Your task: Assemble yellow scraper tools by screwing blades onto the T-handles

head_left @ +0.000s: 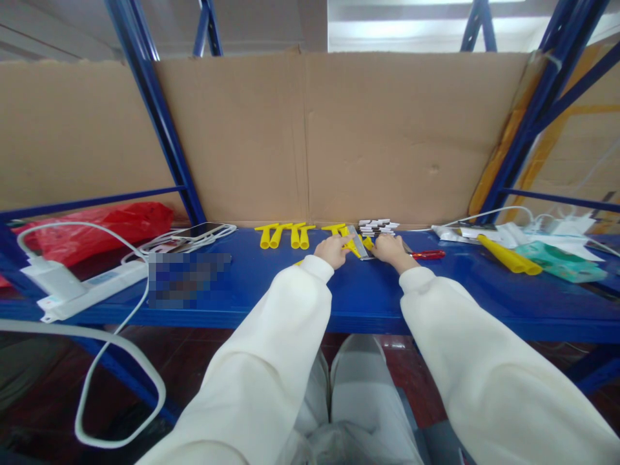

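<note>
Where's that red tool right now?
In the head view, the red tool lies right of centre on the blue shelf, just to the right of the person's right hand.

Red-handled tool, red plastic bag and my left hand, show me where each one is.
red-handled tool [429, 254]: head view, on its handle
red plastic bag [104, 230]: head view, on its crumpled side
left hand [332, 250]: head view, on its back

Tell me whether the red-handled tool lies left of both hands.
No: its red handle shows to the right of the right hand.
</note>
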`<action>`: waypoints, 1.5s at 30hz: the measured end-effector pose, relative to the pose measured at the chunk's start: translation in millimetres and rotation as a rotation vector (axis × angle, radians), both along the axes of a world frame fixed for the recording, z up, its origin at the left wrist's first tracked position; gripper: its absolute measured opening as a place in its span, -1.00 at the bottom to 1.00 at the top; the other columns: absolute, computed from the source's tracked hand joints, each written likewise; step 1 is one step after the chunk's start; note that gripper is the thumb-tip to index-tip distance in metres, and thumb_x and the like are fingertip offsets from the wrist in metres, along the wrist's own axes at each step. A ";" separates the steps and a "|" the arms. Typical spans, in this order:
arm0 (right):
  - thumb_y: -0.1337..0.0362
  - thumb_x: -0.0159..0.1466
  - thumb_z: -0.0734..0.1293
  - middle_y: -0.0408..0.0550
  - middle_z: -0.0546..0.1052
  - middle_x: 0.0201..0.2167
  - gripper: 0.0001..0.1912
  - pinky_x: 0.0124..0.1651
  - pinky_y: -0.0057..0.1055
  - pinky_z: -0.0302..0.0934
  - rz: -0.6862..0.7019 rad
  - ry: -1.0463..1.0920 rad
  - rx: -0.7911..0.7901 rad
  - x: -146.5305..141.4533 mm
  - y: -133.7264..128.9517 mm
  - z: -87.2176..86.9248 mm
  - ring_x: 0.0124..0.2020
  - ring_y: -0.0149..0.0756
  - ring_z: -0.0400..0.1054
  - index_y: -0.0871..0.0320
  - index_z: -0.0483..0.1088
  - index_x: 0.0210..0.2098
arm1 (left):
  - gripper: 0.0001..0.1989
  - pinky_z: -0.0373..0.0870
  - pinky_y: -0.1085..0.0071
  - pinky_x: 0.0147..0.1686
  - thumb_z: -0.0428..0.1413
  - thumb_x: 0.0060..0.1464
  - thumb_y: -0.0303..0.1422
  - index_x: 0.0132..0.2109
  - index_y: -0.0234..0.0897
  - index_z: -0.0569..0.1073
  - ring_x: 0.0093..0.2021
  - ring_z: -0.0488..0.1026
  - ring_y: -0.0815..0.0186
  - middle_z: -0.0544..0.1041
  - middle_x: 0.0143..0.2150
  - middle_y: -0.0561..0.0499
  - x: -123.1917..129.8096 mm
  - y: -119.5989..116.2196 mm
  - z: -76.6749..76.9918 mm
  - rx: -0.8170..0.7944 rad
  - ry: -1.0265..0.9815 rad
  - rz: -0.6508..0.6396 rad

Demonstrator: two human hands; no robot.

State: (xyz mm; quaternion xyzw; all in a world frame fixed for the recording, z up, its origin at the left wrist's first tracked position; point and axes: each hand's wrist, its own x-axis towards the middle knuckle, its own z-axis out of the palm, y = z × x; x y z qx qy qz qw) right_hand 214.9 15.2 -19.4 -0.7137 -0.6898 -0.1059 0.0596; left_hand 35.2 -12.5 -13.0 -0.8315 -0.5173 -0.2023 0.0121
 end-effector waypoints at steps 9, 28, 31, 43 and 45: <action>0.29 0.26 0.24 0.31 0.51 0.07 -0.56 0.17 -0.10 0.11 -0.118 0.087 0.011 6.1 6.4 -1.5 0.18 0.03 0.33 0.31 0.46 0.08 | -0.49 0.33 0.30 0.19 0.09 0.23 -0.37 0.31 -0.04 0.34 0.18 0.45 0.16 0.52 0.17 -0.06 0.7 -0.4 1.6 -0.017 -0.026 0.016; 0.27 0.24 0.19 0.11 0.60 -0.27 -0.73 -0.12 -0.36 0.33 -0.117 1.107 0.576 35.4 13.4 13.1 -0.18 -0.15 0.47 0.26 0.47 -0.23 | -0.67 0.39 0.29 0.15 0.14 0.20 -0.30 0.10 -0.08 0.56 0.09 0.52 0.16 0.60 0.06 -0.03 0.8 5.8 -0.8 0.030 -0.106 0.022; 0.29 0.26 0.18 0.01 0.56 -0.38 -0.78 -0.31 -0.40 0.34 -0.098 1.382 0.564 33.6 15.8 13.6 -0.36 -0.24 0.46 0.22 0.41 -0.21 | -0.68 0.38 0.31 0.15 0.15 0.19 -0.33 0.08 -0.09 0.58 0.09 0.52 0.18 0.60 0.05 -0.02 0.6 6.5 -1.5 0.021 -0.112 0.007; 0.43 0.23 0.23 -0.15 0.41 -0.59 -0.91 -0.57 -0.47 0.19 -0.065 1.526 -0.020 9.1 -2.1 12.2 -0.66 -0.42 0.21 0.16 0.32 -0.38 | -0.70 0.38 0.34 0.14 0.16 0.17 -0.39 0.05 -0.13 0.55 0.12 0.50 0.20 0.58 0.07 -0.02 -0.1 5.1 -2.8 -0.038 -0.058 -0.053; 0.46 0.22 0.23 -0.14 0.43 -0.55 -0.90 -0.51 -0.45 0.27 -0.022 1.528 -0.061 6.5 -1.2 10.9 -0.60 -0.40 0.28 0.17 0.34 -0.37 | -0.71 0.40 0.33 0.10 0.17 0.16 -0.40 0.04 -0.15 0.53 0.10 0.51 0.19 0.59 0.05 -0.04 -0.3 5.1 -2.9 -0.041 -0.053 -0.062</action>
